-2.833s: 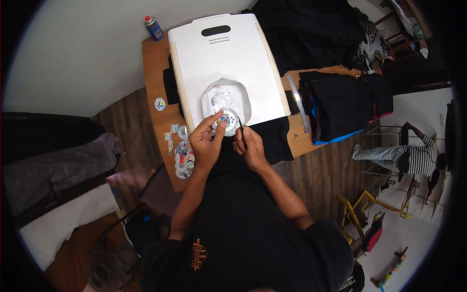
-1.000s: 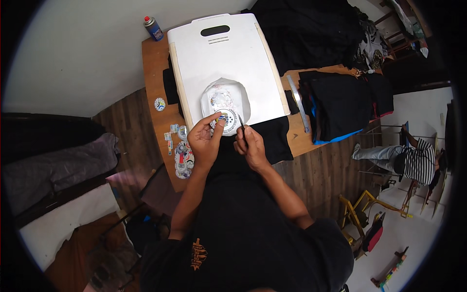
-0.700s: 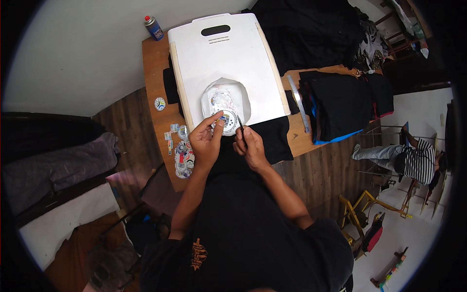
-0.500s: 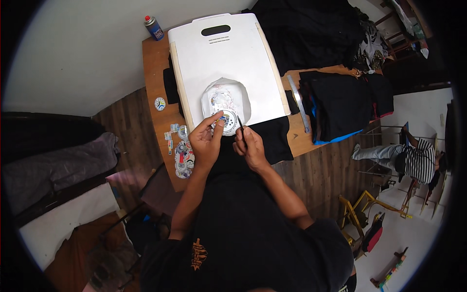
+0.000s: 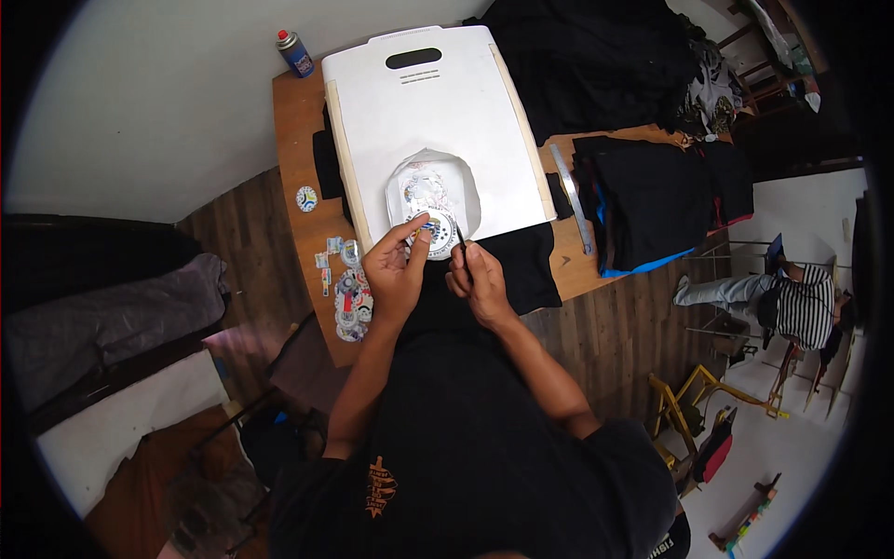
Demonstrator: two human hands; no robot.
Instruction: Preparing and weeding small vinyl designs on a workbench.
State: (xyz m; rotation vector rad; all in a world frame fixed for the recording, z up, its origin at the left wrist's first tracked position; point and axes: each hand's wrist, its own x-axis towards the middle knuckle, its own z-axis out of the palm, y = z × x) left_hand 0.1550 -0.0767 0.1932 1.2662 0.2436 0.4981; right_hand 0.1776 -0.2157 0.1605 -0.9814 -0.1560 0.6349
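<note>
My left hand point(image 5: 395, 265) pinches a round white printed patch point(image 5: 440, 234) between thumb and fingers. The fingertips cover part of its coloured centre design. My right hand point(image 5: 480, 284) is closed round a slim black tool point(image 5: 464, 250), whose tip meets the patch's right edge; its exact kind is too small to make out. Both hands are over the near edge of a large white panel point(image 5: 447, 112). Just beyond them, an opening point(image 5: 470, 196) in the panel shows more printed clear-and-white material point(image 5: 422, 184) inside.
Cut-out printed pieces point(image 5: 349, 303) lie on the wooden table point(image 5: 296, 149) at left, with one round patch point(image 5: 306, 198) apart. A spray can point(image 5: 295, 54) stands at the far left corner. A metal ruler point(image 5: 571, 197) and folded dark clothes point(image 5: 638, 200) sit at right. Another person point(image 5: 803, 307) stands farther right.
The round patch has turned a little in my left hand, against the tool in my right. My hands stay in nearly the same place. The other person's arm has shifted slightly.
</note>
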